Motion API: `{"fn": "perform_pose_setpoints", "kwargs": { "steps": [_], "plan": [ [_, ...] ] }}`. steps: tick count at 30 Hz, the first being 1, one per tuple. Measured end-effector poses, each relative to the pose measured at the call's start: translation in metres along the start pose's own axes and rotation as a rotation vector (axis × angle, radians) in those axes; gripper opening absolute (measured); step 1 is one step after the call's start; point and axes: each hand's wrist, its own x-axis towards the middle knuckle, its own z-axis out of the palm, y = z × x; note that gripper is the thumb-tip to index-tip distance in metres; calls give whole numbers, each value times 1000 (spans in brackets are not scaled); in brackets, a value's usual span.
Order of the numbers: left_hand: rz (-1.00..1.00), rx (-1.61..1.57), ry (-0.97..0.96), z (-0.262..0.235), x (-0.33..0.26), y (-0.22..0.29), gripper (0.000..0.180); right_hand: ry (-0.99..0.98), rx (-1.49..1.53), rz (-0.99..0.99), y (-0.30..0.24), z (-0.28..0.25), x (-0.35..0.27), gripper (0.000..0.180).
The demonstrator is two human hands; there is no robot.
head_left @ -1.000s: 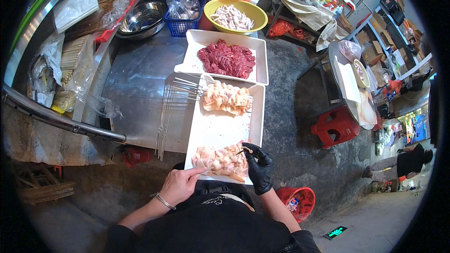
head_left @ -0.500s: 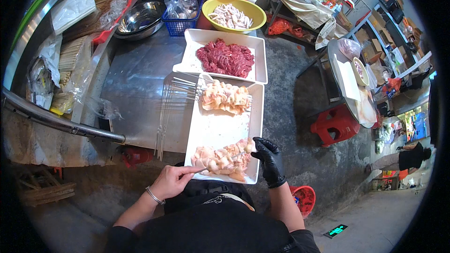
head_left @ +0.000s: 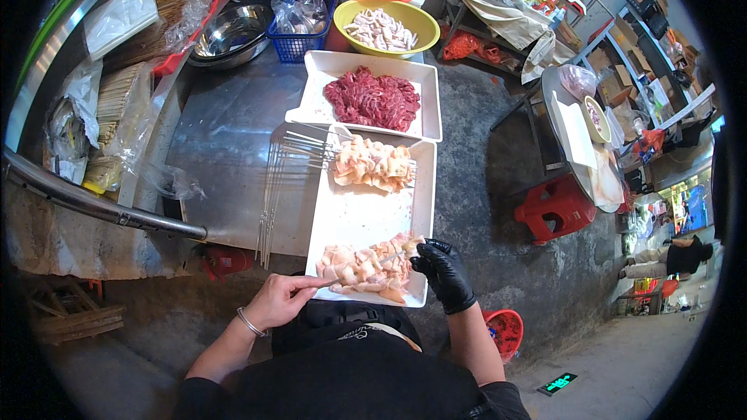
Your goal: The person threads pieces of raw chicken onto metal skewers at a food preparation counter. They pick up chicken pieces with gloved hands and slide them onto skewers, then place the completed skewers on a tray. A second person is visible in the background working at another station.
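My bare left hand [head_left: 280, 302], with a bracelet at its wrist, pinches the handle end of a metal skewer [head_left: 391, 257]. Folded pieces of pale meat are threaded on that skewer. At its other end my black-gloved right hand [head_left: 447, 275] has its fingers closed on a piece of pale meat [head_left: 414, 244]. Both hands work over the near end of a white tray [head_left: 366, 214], where loose pale meat [head_left: 381, 289] lies beneath the skewer. Several filled skewers [head_left: 373, 163] lie across the tray's far end, handles pointing left.
Bare metal skewers [head_left: 270, 202] lie on the steel table [head_left: 226, 148], left of the tray. Beyond stand another white tray [head_left: 429, 101] of red meat, a yellow bowl [head_left: 428, 29] and a blue basket [head_left: 292, 48]. A red stool [head_left: 554, 206] is at right.
My right hand has shifted slightly left and down, fingertips lower at the skewer's right end. A bare stretch of skewer now shows between meat pieces. My left hand keeps its hold.
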Motion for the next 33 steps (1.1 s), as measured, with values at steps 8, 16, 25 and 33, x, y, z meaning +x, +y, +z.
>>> {"fn": "perform_pose_setpoints", "kwargs": {
  "steps": [8, 16, 25, 33],
  "plan": [
    [-84, -73, -96, -2, 2, -18, 28, -54, 190, 118, 3, -17, 2, 14],
    [-50, -20, -22, -3, -2, -5, 27, -60, -38, 0, -7, -4, -2, 19],
    [-60, 79, 66, 5, -5, 7, 25, 9, -366, -300, -5, 18, -12, 19],
    [-118, 213, 41, 14, -5, 36, 23, -38, -815, -406, 7, 22, -19, 21]
  ]
}}
